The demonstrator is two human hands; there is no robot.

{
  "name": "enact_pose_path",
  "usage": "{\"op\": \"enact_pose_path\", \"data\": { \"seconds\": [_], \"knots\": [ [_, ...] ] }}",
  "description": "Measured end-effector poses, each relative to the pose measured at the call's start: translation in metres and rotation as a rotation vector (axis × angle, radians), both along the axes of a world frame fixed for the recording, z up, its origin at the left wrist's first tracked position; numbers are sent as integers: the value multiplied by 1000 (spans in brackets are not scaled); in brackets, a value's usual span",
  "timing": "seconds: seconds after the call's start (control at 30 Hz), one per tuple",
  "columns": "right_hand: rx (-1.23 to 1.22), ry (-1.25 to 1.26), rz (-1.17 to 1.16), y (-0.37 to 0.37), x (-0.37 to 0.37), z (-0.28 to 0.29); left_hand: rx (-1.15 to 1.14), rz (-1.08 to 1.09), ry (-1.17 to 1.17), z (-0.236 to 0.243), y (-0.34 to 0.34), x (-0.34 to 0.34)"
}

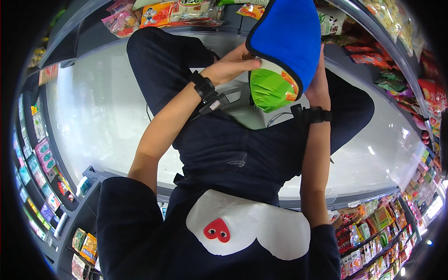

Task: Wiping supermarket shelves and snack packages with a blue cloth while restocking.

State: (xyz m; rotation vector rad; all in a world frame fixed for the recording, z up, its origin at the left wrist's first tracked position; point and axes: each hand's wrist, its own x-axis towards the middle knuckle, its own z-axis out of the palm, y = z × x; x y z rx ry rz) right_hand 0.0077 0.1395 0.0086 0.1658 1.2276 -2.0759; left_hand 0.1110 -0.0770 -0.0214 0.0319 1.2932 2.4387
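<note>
At upper centre, a black-edged blue cover (288, 39), probably light and soft, overlaps a slick-looking green packet (270, 88), best gripped by its sides. My left hand (235, 64) pinches the cover's left edge; my right hand (318, 86), partly hidden, I cannot tell.

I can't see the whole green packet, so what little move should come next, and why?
Maybe the left hand should steady the green packet while the right hand eases the blue cloth back a little. The cloth covers part of the packet, and the left thumb rests beside the packet's edge. The cloth partly hides the right hand, so I can't tell its grip.
</note>
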Motion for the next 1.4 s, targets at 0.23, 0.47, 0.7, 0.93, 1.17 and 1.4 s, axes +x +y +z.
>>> {"op": "enact_pose_path", "data": {
  "seconds": [0.23,0.47,0.7,0.93,1.17,1.4],
  "knots": [
    [13,-90,-89,-22,23,-13,-82,185,-34,2,20,-3],
    [113,-80,-141,-30,39,-23,-237,362,11,6,13,-11],
    [62,-231,-105,-34,47,-12,-405,439,74,2,7,-11],
    [-112,-266,-165,-19,33,-16,179,628,-174,7,-13,-15],
    [24,-187,-108,-13,35,4,221,322,-428,16,-3,-13],
    [76,167,-26,3,18,-10,-122,389,-138,12,5,-14]
  ]
}}
